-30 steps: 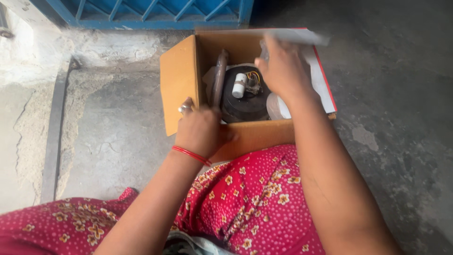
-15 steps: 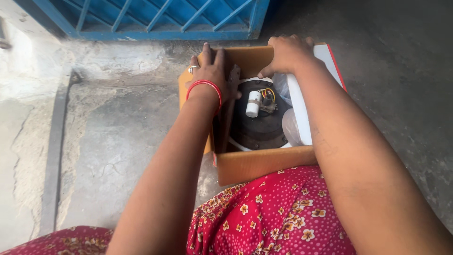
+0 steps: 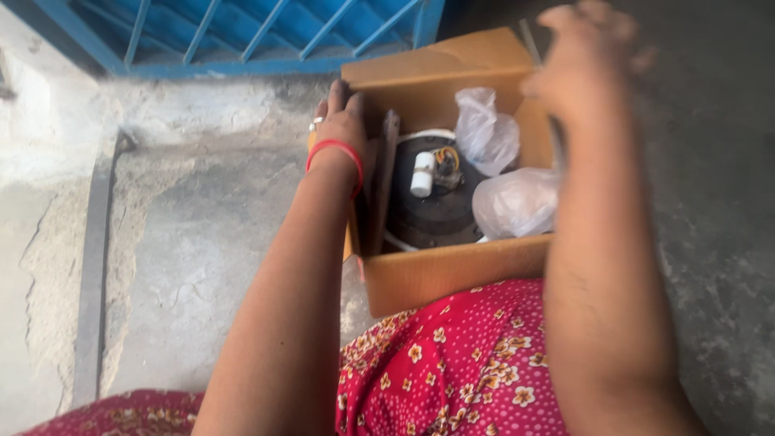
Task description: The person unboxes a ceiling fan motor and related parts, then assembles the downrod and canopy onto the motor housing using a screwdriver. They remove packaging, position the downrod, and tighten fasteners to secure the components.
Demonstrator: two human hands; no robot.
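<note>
The cardboard box (image 3: 452, 266) sits open at twelve o'clock from the red-floral lap (image 3: 460, 363), a dark round motor unit (image 3: 432, 206) and two plastic bags (image 3: 517, 202) still inside. The left hand (image 3: 343, 129) grips its nine o'clock wall; the right hand (image 3: 585, 60) hovers blurred, fingers loosely spread, holding nothing.

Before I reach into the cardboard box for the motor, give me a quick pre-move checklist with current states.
1. Box top open: ok, the cardboard box shows its contents.
2. Left hand steadying the box: ok, it rests on the left wall.
3. Right hand free: cannot tell, it is blurred above the right rim.
4. Round black motor unit reachable: ok, its top and white cylinder are exposed.
5. Way clear on the right: not ok, two clear plastic bags lie partly over the unit.
</note>
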